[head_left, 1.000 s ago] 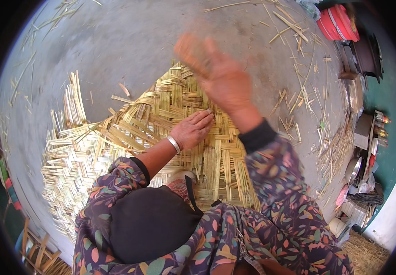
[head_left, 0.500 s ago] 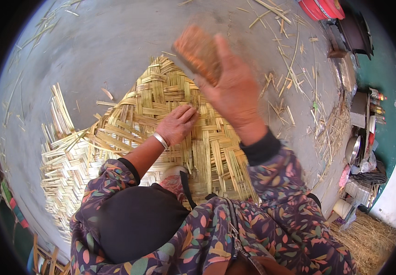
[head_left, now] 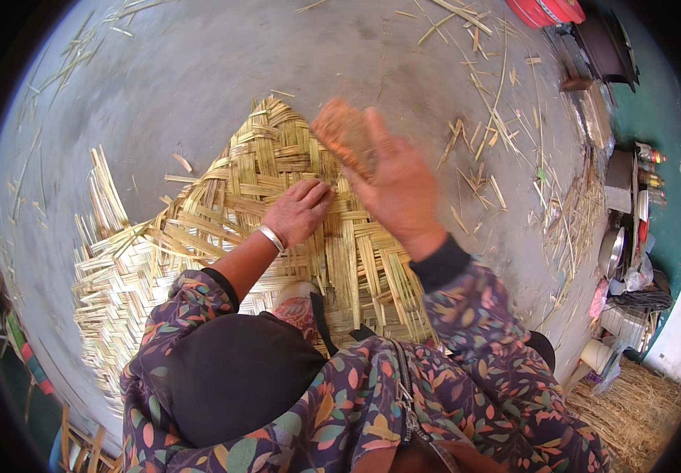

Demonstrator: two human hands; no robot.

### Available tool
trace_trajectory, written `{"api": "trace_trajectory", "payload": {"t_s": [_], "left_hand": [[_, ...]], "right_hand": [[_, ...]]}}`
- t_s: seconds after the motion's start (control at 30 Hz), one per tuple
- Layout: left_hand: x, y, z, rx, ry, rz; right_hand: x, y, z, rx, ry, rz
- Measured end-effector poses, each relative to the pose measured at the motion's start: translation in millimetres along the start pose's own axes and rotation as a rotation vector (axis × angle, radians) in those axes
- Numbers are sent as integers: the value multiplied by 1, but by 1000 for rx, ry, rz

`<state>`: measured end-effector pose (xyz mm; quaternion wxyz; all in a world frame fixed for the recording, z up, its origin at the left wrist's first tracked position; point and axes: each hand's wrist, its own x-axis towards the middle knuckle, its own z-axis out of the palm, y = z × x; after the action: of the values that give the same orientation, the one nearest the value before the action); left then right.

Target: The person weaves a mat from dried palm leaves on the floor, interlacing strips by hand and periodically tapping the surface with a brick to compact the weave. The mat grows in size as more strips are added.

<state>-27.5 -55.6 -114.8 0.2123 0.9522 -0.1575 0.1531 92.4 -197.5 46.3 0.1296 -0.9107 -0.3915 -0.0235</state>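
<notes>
Spread over the grey floor [head_left: 198,71], reaching from centre out toward eight o'clock: a woven mat of pale split strips [head_left: 277,181], its loose ends fanning out at the lower left. Pressed flat on the weave near centre: left hand [head_left: 297,209], fingers together and bent down onto the strips, pinning rather than grasping, a metal bangle [head_left: 271,236] at the wrist. Raised just above the mat toward one o'clock from it: right hand [head_left: 395,185], back turned up, curled around a small brownish block [head_left: 344,134] jutting from its upper end; blurred by motion, so grip clear only as closed about the block, kind of block hard to tell. Scattered toward one and two o'clock: stray strips [head_left: 482,102]. Crowded at three o'clock along the rim: pots and bottles [head_left: 632,229], bent by the lens, partly cut off. Hidden under the patterned sleeves: the mat's near edge. Compared with half a second back: right hand lower and nearer the left, left hand unmoved on the weave.
</notes>
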Motion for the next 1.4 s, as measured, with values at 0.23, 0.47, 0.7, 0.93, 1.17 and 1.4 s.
{"api": "trace_trajectory", "payload": {"t_s": [0.23, 0.47, 0.7, 0.93, 1.17, 1.4], "left_hand": [[-14, 3, -1, 51, -81, -18], [23, 33, 4, 20, -28, -21], [95, 110, 8, 114, -95, -81], [225, 277, -13, 303, -605, -161], [348, 414, 83, 216, -1242, -319], [372, 417, 188, 23, -980, -205]], "right_hand": [[-13, 11, 35, 103, -150, 106], [-69, 66, -44, 58, -139, 58], [-120, 149, -64, -14, -120, 94], [-206, 239, -143, -36, -73, 89], [-263, 388, -200, 164, -54, 160], [-265, 472, -172, 140, 8, 174]]}}
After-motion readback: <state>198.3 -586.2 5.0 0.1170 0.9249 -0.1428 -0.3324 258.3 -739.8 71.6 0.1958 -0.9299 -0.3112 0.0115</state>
